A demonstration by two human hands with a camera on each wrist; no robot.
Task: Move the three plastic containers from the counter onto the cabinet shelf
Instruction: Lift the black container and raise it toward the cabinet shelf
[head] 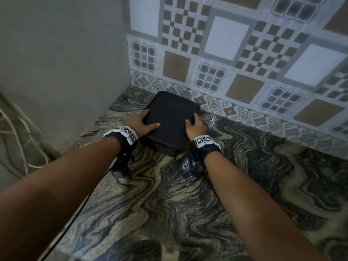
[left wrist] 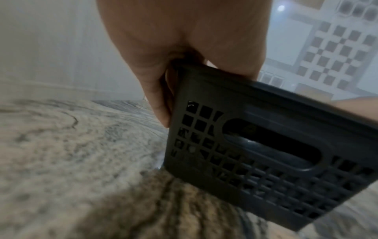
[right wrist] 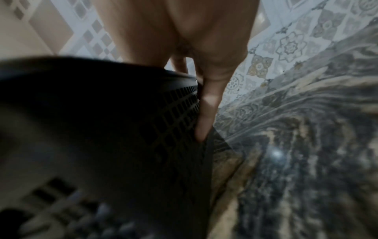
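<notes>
A black plastic container [head: 171, 117] with lattice sides lies bottom up at the back left corner of the marble counter [head: 188, 204]. Layered rims at its near edge suggest a nested stack. My left hand [head: 144, 121] grips its left side, thumb on top and fingers down the wall. My right hand [head: 194, 125] grips the right side the same way. In the left wrist view the container [left wrist: 266, 153] shows a handle slot, with my left hand [left wrist: 161, 80] at its corner. The right wrist view shows my right hand [right wrist: 206, 100] against the container [right wrist: 102, 129]. Whether it is off the counter I cannot tell.
A plain grey wall [head: 56, 63] closes the left side and a patterned tile wall [head: 244, 53] runs behind the counter. White cables [head: 20, 129] hang at the far left. A black cable [head: 81, 206] follows the counter's left edge.
</notes>
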